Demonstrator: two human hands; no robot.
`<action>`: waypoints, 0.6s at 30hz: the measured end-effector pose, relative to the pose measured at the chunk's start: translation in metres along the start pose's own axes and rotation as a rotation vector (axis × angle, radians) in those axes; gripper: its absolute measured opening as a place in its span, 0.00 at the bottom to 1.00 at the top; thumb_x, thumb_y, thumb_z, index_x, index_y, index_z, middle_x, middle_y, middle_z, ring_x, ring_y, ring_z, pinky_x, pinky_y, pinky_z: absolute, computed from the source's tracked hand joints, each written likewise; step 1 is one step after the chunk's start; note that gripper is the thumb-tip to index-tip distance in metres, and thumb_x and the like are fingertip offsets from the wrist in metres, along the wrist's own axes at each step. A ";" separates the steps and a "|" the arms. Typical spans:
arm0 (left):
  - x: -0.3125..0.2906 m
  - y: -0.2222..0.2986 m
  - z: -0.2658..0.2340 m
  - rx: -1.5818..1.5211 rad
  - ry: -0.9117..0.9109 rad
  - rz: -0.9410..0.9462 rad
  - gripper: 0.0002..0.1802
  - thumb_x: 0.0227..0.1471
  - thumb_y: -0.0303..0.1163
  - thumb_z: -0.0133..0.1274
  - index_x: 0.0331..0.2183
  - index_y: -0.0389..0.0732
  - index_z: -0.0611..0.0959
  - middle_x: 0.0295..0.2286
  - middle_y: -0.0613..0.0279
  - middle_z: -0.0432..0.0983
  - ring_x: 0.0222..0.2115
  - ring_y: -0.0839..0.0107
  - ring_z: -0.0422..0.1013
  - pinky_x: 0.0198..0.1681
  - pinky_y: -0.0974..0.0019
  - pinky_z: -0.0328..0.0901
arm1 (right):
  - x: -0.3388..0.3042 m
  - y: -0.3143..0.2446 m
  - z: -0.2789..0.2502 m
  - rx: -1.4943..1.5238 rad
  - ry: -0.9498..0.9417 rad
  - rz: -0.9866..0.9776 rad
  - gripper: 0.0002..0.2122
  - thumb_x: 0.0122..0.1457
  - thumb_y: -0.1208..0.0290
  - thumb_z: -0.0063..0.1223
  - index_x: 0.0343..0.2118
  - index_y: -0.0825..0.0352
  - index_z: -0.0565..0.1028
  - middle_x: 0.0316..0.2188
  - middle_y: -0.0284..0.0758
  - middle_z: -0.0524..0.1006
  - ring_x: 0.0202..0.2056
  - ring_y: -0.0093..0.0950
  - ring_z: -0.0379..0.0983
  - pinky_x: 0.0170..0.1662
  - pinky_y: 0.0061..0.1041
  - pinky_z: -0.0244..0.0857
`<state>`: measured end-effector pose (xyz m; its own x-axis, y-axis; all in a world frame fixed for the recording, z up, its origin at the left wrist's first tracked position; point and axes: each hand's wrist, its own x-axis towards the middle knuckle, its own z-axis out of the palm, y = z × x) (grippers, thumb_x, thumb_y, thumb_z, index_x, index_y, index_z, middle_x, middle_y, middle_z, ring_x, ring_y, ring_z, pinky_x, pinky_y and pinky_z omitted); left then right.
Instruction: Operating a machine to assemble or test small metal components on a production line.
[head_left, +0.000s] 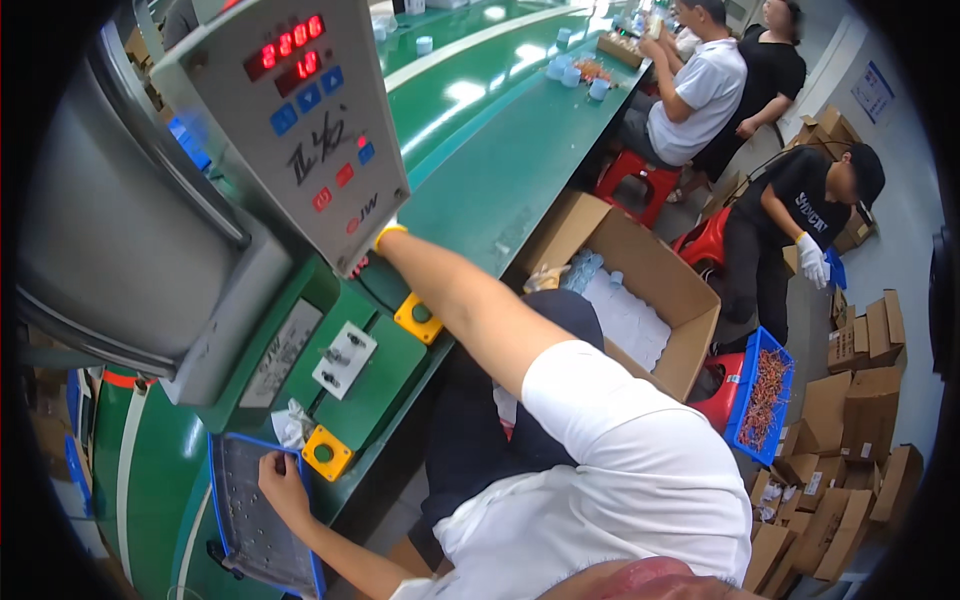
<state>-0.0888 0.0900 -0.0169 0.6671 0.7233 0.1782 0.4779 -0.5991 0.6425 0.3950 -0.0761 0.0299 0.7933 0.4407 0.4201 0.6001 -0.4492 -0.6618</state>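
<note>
My left hand (284, 487) is at the inner edge of a blue-rimmed tray (221, 495) with small loose bits on its dark bottom. Its fingers are curled together; what they pinch, if anything, is too small to make out. My right arm reaches forward past a grey control box (275, 130) with a red display. Only a yellow cuff (389, 236) shows at that wrist; the box hides my right hand and its fingers. Between my arms, a white fixture block (344, 360) with metal pins sits on the machine's green base (385, 385).
Yellow button boxes (418, 318) (326, 453) flank the base, near a crumpled white wad (292, 425). A large grey machine body (130, 210) stands left. At right are an open carton (690, 300), a blue crate (745, 400) of reddish parts, and co-workers (695, 90) along the green bench (500, 190).
</note>
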 end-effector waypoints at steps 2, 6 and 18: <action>0.013 0.013 0.006 -0.005 -0.027 0.058 0.07 0.59 0.21 0.61 0.38 0.28 0.82 0.30 0.53 0.78 0.29 0.66 0.74 0.37 0.63 0.70 | 0.012 0.043 0.000 0.126 0.101 0.077 0.29 0.57 0.49 0.64 0.57 0.63 0.78 0.55 0.48 0.79 0.56 0.46 0.77 0.58 0.38 0.71; 0.048 0.035 0.035 -0.055 -0.106 0.180 0.06 0.59 0.21 0.61 0.39 0.28 0.83 0.30 0.53 0.79 0.30 0.66 0.75 0.38 0.62 0.71 | 0.049 0.152 -0.019 0.659 0.619 0.185 0.29 0.56 0.53 0.68 0.57 0.65 0.78 0.51 0.46 0.82 0.52 0.41 0.79 0.58 0.37 0.73; 0.030 -0.028 -0.031 0.623 -0.075 0.105 0.26 0.64 0.38 0.61 0.60 0.40 0.79 0.63 0.46 0.70 0.61 0.41 0.67 0.66 0.43 0.61 | -0.156 0.272 -0.257 0.515 0.508 0.405 0.18 0.71 0.56 0.51 0.51 0.63 0.82 0.47 0.40 0.85 0.44 0.30 0.84 0.52 0.36 0.75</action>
<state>-0.0995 0.1394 -0.0069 0.7558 0.6374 0.1497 0.6356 -0.7692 0.0659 0.4609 -0.4665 -0.0559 0.9619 -0.1388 0.2355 0.2334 -0.0309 -0.9719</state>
